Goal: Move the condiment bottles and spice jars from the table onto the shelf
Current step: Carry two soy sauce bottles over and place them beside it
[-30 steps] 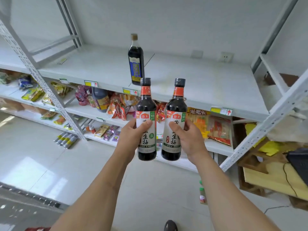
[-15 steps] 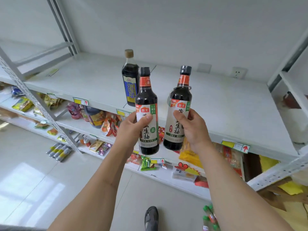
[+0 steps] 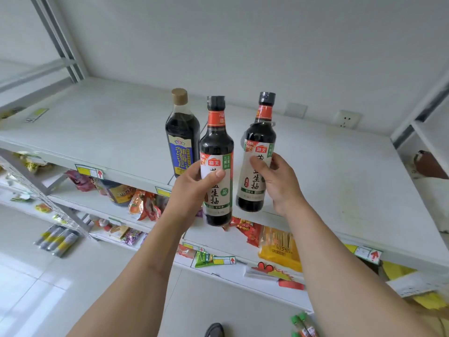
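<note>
The wide white metal shelf point(image 3: 109, 127) crosses mid-frame; a blue-labelled dark bottle point(image 3: 182, 135) stands there. Left hand point(image 3: 194, 190) wraps one dark soy-sauce bottle point(image 3: 217, 164); right hand point(image 3: 279, 183) wraps another point(image 3: 258, 156), both upright at centre, seemingly for setting down alongside.

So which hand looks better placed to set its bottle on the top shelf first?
Probably the right hand: its dark soy sauce bottle is already over the white top shelf, while the left hand holds its matching bottle off the front edge.
</note>
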